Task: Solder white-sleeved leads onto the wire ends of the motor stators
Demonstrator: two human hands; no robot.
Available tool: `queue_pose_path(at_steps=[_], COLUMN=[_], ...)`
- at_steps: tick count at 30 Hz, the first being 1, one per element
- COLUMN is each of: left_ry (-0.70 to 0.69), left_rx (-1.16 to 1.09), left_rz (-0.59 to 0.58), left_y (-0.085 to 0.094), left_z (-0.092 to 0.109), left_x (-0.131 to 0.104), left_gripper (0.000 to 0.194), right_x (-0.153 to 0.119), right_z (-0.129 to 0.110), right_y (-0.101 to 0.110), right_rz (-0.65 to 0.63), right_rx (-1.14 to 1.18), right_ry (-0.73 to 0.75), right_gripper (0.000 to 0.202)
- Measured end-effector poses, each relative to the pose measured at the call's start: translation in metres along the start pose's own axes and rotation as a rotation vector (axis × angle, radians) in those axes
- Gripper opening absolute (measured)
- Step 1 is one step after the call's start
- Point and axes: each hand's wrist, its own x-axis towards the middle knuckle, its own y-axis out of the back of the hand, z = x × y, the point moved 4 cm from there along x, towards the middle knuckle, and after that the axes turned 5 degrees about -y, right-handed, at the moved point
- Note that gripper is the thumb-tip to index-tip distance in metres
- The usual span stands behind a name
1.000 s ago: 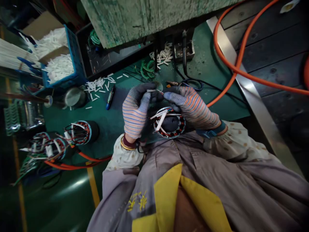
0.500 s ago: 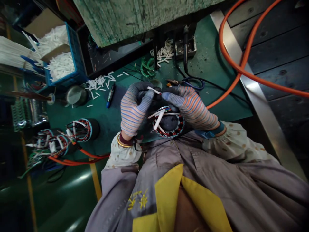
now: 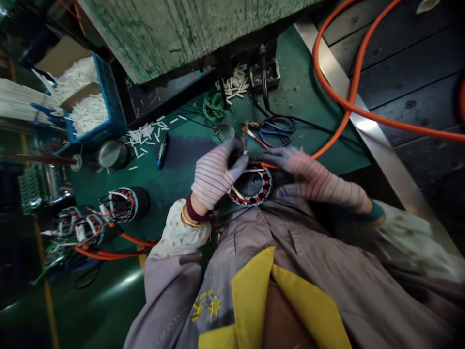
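Note:
My left hand [image 3: 221,169], in a striped glove with grey fingers, is closed at the upper left of a wound motor stator [image 3: 268,188]. Its thumb and fingers pinch a white sleeve [image 3: 245,153], of which just a pale end shows. To the right of the stator is my right hand [image 3: 308,173], somewhat blurred, its thumb and fingers apart with nothing seen in them. The stator has a ring of red and black windings with a light blue edge, and white sleeved leads lie across it. An orange cable [image 3: 269,165] passes by the right fingertips.
Blue-handled scissors [image 3: 278,130] lie beyond my hands. Loose white sleeves [image 3: 141,134] and a marker [image 3: 162,152] lie to the left, near a blue crate [image 3: 105,87]. Two other stators [image 3: 136,203] stand at far left. An orange hose [image 3: 341,99] loops at right.
My right hand has come away from the white sleeve, moved right and downward, and opened. My left hand has lowered toward the stator. The thick white sleeve across the stator is no longer visible.

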Motion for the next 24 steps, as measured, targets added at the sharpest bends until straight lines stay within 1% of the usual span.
queue_pose_path(at_steps=[1,2,3,4,5,7,9,10,11,13,14,15,16,18,20,22,24], left_ry=[0.006,0.011,0.014,0.017,0.021,0.027,0.011,-0.004,-0.025,-0.077,-0.096,-0.106,-0.108,-0.094,-0.078,-0.072,-0.074], left_rx=[0.035,0.067,0.092,0.108,0.113,0.082,0.017,-0.007,-0.013,0.040,0.083,0.121,0.146,0.159,0.152,0.153,0.152], left_rz=[0.015,0.042,0.072,0.092,0.100,0.071,0.034,0.042,0.084,0.231,0.299,0.343,0.359,0.336,0.317,0.318,0.330], left_y=[-0.002,-0.002,-0.001,0.001,0.003,0.009,0.014,0.016,0.019,0.023,0.024,0.023,0.021,0.016,0.014,0.013,0.013], left_z=[-0.002,-0.005,-0.008,-0.012,-0.015,-0.020,-0.023,-0.025,-0.026,-0.028,-0.031,-0.033,-0.037,-0.045,-0.053,-0.057,-0.058], left_x=[-0.004,-0.009,-0.013,-0.016,-0.019,-0.021,-0.019,-0.018,-0.016,-0.013,-0.012,-0.010,-0.007,-0.001,0.004,0.007,0.009], left_gripper=[0.026,0.025,0.024,0.023,0.024,0.026,0.031,0.033,0.034,0.035,0.035,0.035,0.034,0.035,0.037,0.039,0.040], right_x=[-0.011,-0.020,-0.023,-0.021,-0.014,0.015,0.052,0.068,0.082,0.096,0.097,0.095,0.091,0.085,0.084,0.086,0.087], right_z=[0.003,0.004,0.006,0.007,0.009,0.018,0.030,0.035,0.039,0.040,0.038,0.033,0.027,0.010,-0.007,-0.018,-0.024], right_y=[-0.002,-0.005,-0.008,-0.010,-0.012,-0.013,-0.014,-0.014,-0.013,-0.010,-0.007,-0.004,0.000,0.008,0.011,0.008,0.003], right_rz=[0.020,0.046,0.076,0.105,0.122,0.116,0.075,0.059,0.072,0.090,0.094,0.092,0.097,0.129,0.141,0.117,0.095], right_rx=[-0.100,-0.154,-0.168,-0.170,-0.175,-0.258,-0.477,-0.567,-0.627,-0.676,-0.668,-0.638,-0.584,-0.432,-0.326,-0.318,-0.340], right_ry=[0.009,0.007,-0.005,-0.026,-0.053,-0.136,-0.253,-0.303,-0.334,-0.376,-0.388,-0.392,-0.388,-0.343,-0.286,-0.269,-0.255], right_gripper=[0.100,0.103,0.100,0.091,0.080,0.055,0.042,0.039,0.037,0.031,0.029,0.030,0.032,0.040,0.046,0.048,0.046])
